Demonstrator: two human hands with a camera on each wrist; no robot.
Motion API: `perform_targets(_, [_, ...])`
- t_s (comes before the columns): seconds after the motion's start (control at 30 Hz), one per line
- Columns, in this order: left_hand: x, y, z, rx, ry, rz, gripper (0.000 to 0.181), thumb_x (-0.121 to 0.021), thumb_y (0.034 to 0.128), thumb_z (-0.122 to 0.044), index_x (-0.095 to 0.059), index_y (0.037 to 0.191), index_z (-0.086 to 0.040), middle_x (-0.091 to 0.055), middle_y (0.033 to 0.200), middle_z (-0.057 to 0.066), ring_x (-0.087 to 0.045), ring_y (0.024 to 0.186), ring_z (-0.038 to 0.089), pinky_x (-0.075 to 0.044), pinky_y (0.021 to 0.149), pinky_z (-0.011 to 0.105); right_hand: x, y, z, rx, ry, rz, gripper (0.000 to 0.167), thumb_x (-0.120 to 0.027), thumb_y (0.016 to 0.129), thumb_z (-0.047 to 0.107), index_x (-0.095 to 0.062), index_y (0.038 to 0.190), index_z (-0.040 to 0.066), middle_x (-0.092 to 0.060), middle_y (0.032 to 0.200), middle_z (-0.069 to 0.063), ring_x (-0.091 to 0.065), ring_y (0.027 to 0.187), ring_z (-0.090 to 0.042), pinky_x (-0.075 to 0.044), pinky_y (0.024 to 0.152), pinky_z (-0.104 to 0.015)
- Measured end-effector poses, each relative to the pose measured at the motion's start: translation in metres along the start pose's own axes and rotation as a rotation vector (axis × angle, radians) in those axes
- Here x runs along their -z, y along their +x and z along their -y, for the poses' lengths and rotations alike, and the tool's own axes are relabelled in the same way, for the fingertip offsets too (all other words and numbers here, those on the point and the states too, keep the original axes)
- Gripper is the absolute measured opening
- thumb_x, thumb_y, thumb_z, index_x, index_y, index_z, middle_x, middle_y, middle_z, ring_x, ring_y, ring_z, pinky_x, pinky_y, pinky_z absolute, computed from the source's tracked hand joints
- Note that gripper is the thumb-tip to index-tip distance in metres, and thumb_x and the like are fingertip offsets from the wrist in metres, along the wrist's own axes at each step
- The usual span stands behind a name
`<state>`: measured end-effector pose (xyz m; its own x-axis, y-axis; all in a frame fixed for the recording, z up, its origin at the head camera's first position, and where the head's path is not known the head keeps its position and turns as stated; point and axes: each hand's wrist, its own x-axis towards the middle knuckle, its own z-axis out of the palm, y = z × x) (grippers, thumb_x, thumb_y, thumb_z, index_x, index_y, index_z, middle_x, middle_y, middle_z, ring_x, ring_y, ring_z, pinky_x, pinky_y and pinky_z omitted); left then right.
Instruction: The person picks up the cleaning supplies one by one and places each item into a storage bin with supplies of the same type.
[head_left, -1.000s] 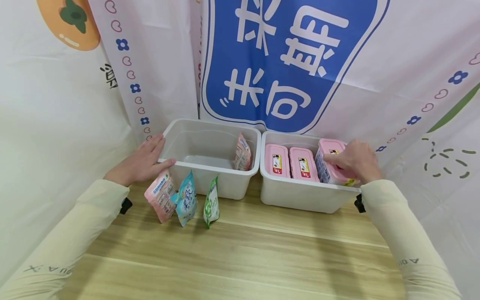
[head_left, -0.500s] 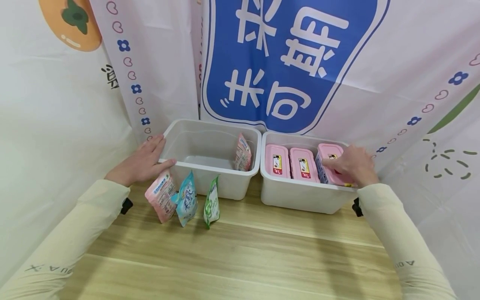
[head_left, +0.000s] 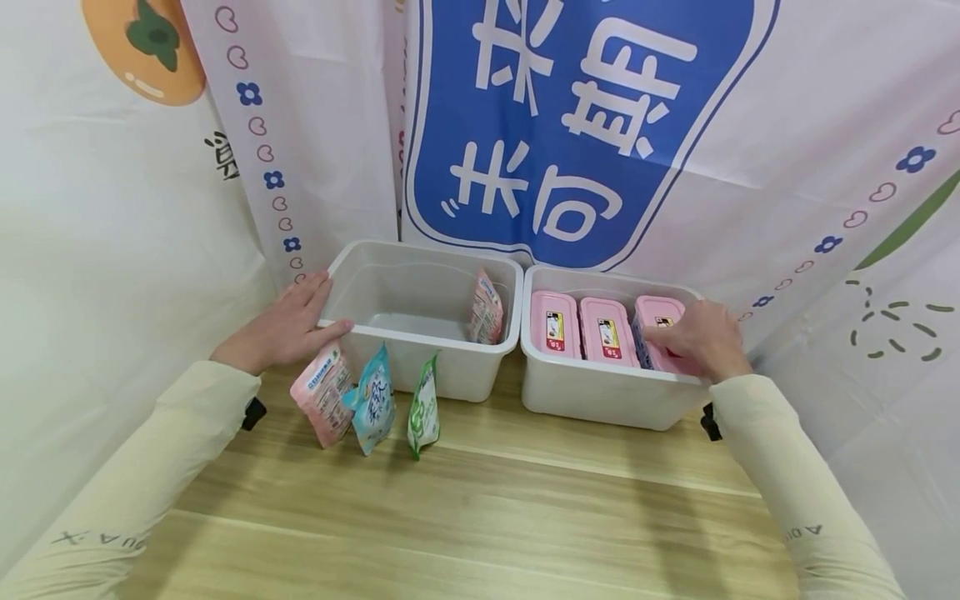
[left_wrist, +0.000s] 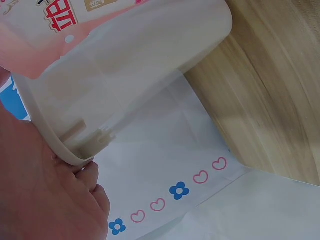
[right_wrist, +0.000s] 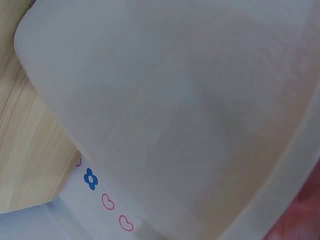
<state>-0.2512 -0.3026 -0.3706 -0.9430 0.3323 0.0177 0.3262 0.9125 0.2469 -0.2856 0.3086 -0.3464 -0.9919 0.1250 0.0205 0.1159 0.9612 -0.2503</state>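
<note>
My left hand (head_left: 281,327) grips the left corner of a grey-white plastic storage bin (head_left: 427,337). In the left wrist view its fingers curl past the rim. A pink pouch (head_left: 487,310) stands inside this bin at the right. A second storage bin (head_left: 592,392) beside it holds two pink-lidded plastic boxes (head_left: 555,321) side by side, and a third pink-lidded box (head_left: 660,312) at its right end. My right hand (head_left: 705,333) grips this third box from above, thumb on its left side; its other fingers are largely hidden.
In front of the left bin stand a pink pouch (head_left: 326,396), a blue pouch (head_left: 372,400) and a green-white pouch (head_left: 425,408) on the wooden table (head_left: 480,517). A printed white cloth (head_left: 337,150) hangs directly behind the bins and along both sides.
My right hand has lowered the third pink-lidded box deeper into the right bin, its lid now almost level with the others. The left hand stays on its bin.
</note>
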Motion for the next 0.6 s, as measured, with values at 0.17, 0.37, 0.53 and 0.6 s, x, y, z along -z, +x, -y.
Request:
perform_targets(0.17, [0.0,0.001,0.0,0.001,0.006,0.009,0.095,-0.041,0.1085,-0.059,-0.006,0.165,0.009,0.0,0.175,0.03,-0.003,0.163,0.052,-0.007,0.133,0.065,-0.005,0.0,0.0,-0.012,0.013,-0.006,0.075,-0.077,0.082,0.066,-0.074,0.103,-0.005,-0.065,0.095,-0.024,-0.057,0.085,-0.037,-0.037,0.062,-0.034])
perform_targets(0.37, [0.0,0.001,0.0,-0.009,0.015,0.0,0.094,-0.041,0.1088,-0.058,-0.007,0.165,0.011,-0.003,0.175,0.031,-0.005,0.163,0.051,-0.007,0.133,0.065,-0.009,0.003,0.0,-0.054,0.064,0.025,0.075,-0.079,0.083,0.064,-0.072,0.115,-0.003,-0.067,0.099,-0.024,-0.061,0.085,-0.034,-0.041,0.059,-0.031])
perform_targets(0.53, [0.0,0.001,0.001,-0.011,0.017,0.0,0.095,-0.041,0.1088,-0.058,-0.007,0.165,0.011,-0.003,0.174,0.032,-0.006,0.162,0.052,-0.008,0.132,0.065,-0.011,0.005,0.0,-0.068,0.065,0.034,0.07,-0.08,0.083,0.062,-0.073,0.11,-0.002,-0.067,0.088,-0.018,-0.061,0.077,-0.029,-0.039,0.055,-0.03])
perform_targets(0.6, [0.0,0.001,0.001,-0.011,0.015,-0.001,0.094,-0.041,0.1088,-0.058,-0.007,0.165,0.011,-0.002,0.175,0.032,-0.006,0.162,0.052,-0.007,0.133,0.065,-0.012,0.007,0.0,-0.081,0.066,0.049,0.069,-0.08,0.083,0.062,-0.074,0.108,-0.001,-0.065,0.08,-0.013,-0.06,0.07,-0.026,-0.038,0.053,-0.03])
